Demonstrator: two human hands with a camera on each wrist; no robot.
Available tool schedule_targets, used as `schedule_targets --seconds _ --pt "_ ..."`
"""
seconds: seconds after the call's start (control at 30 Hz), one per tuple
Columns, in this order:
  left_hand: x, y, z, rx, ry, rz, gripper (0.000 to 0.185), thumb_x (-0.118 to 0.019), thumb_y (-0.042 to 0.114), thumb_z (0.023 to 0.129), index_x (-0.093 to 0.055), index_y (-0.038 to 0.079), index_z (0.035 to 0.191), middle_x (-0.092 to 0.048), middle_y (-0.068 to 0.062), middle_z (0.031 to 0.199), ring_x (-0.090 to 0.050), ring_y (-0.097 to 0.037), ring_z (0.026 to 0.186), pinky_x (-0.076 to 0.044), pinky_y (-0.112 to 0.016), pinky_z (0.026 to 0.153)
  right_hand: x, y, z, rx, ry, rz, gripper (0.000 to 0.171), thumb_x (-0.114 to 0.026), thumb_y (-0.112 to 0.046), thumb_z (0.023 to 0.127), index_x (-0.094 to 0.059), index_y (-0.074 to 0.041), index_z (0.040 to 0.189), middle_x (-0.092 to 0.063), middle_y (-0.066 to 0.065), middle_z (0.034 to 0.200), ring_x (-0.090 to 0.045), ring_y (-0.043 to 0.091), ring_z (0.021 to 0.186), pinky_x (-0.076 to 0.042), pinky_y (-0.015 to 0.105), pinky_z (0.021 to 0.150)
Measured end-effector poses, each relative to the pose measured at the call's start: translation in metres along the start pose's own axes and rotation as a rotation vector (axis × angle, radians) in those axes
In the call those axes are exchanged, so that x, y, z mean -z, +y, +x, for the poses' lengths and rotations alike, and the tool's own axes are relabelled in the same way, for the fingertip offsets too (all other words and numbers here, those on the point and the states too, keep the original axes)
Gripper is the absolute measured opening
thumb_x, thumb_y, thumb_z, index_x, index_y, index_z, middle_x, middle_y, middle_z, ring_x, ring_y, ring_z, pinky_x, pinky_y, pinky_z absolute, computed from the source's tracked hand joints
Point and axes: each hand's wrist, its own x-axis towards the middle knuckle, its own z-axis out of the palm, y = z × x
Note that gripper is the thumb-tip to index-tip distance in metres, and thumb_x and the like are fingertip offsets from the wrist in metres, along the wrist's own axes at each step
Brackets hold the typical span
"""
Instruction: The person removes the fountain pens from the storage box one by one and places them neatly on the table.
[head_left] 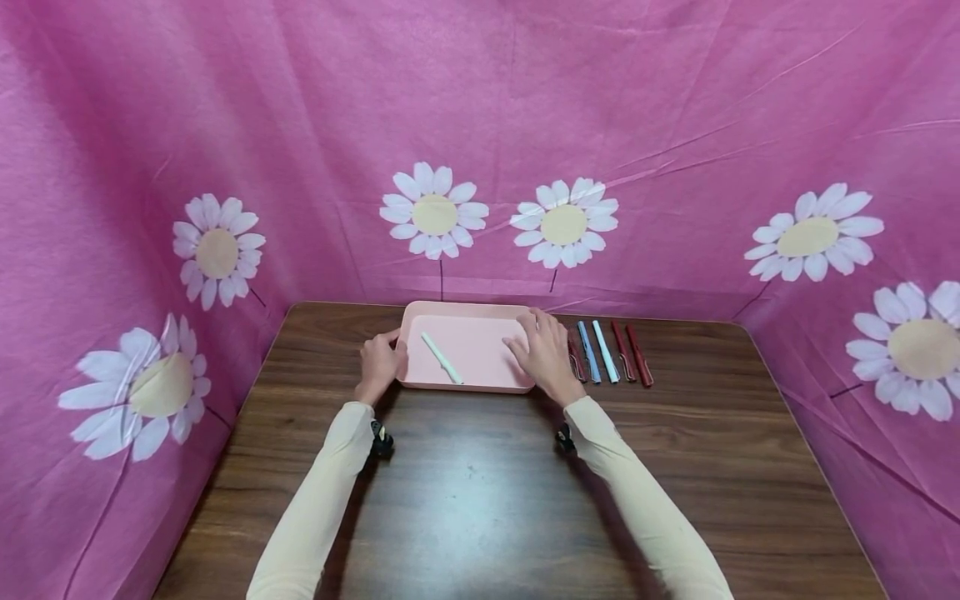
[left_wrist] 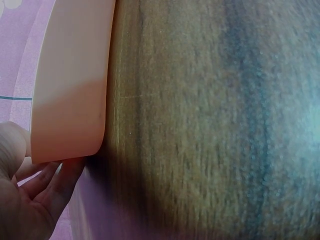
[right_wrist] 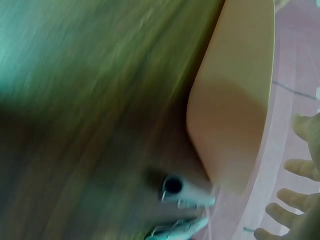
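A: Landmark?
B: Pink tray (head_left: pixel 480 312), far middle of the brown table (head_left: pixel 480 500), right against the pink daisy-print cloth (head_left: pixel 225 125) at the back. Everything placed off the tray

A: Left hand?
B: Left hand (head_left: pixel 381 360) is at the tray's left wall, thumb on the rim, fingers curled round the outside. Left wrist view shows the fingertips (left_wrist: pixel 60 175) tucked under the tray's corner (left_wrist: pixel 70 100). So it's gripping the tray

A: Right hand?
B: Right hand (head_left: pixel 546 350) lies over the tray's right edge, fingers spread and fairly straight, tips reaching inside onto the tray floor. Not wrapped round anything, loose and flat. Right wrist view is blurry, shows straightish fingers (right_wrist: pixel 295 170) past the tray wall (right_wrist: pixel 235 100)

A: Inside the tray?
B: One white pen (head_left: pixel 441 357), lying diagonally in the left half of the tray floor, clear of both hands

A: Right of the tray?
B: Row of pens on the table just beside the tray's right side, roughly parallel: dark red pen (head_left: pixel 576 358) closest and partly under the right hand, then blue pen (head_left: pixel 588 352), light blue pen (head_left: pixel 606 352), two more red pens (head_left: pixel 632 353) furthest out. Right wrist view catches a pen end (right_wrist: pixel 175 186) by the tray corner, can't tell which one

A: Anything else?
B: Cream sleeves (head_left: pixel 315 500) on both arms, small black cameras at the wrists (head_left: pixel 381 440)
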Motion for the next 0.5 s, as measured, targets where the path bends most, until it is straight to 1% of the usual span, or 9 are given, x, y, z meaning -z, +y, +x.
schedule_targets --seconds 0.1,0.23,0.33,0.4,0.5 --pt "0.000 0.000 0.000 -0.001 -0.004 -0.002 0.035 -0.062 0.011 0.096 -0.074 0.006 0.129 -0.070 -0.028 0.124 -0.066 -0.055 0.111 -0.051 -0.062 0.095 -0.005 -0.007 0.001 -0.005 -0.002 0.013 0.043 -0.077 -0.028 0.095 -0.067 0.000 0.127 -0.058 0.029 0.142 -0.052 0.047 0.131 -0.038 0.065 0.109" --pt "0.000 0.000 0.000 -0.004 -0.011 -0.004 0.035 -0.062 0.010 0.097 -0.073 0.005 0.130 -0.069 -0.027 0.125 -0.066 -0.054 0.112 -0.051 -0.061 0.096 -0.010 -0.017 0.005 0.003 0.013 0.024 0.038 -0.075 -0.023 0.095 -0.069 0.002 0.124 -0.060 0.028 0.136 -0.055 0.047 0.123 -0.041 0.065 0.105" --pt "0.001 -0.001 0.000 -0.011 -0.012 -0.004 0.036 -0.062 0.010 0.098 -0.072 0.002 0.131 -0.069 -0.027 0.126 -0.066 -0.053 0.113 -0.051 -0.061 0.097 -0.014 -0.025 0.008 0.008 0.015 0.046 0.037 -0.075 -0.020 0.094 -0.069 0.003 0.123 -0.060 0.026 0.132 -0.055 0.046 0.122 -0.043 0.064 0.101" --pt "0.001 -0.001 0.001 -0.013 -0.012 -0.004 0.036 -0.062 0.011 0.097 -0.072 0.002 0.131 -0.069 -0.027 0.127 -0.066 -0.053 0.113 -0.051 -0.061 0.097 -0.017 -0.031 0.009 0.003 0.004 0.060 0.038 -0.075 -0.019 0.094 -0.070 0.003 0.124 -0.060 0.026 0.130 -0.055 0.045 0.124 -0.043 0.064 0.100" --pt "0.001 -0.002 0.000 -0.014 -0.010 -0.004 0.035 -0.063 0.010 0.097 -0.073 0.003 0.130 -0.069 -0.027 0.126 -0.066 -0.053 0.113 -0.051 -0.061 0.097 -0.024 -0.038 0.009 -0.001 -0.031 0.054 0.039 -0.074 -0.020 0.094 -0.070 0.002 0.126 -0.061 0.026 0.129 -0.056 0.045 0.123 -0.043 0.061 0.103"
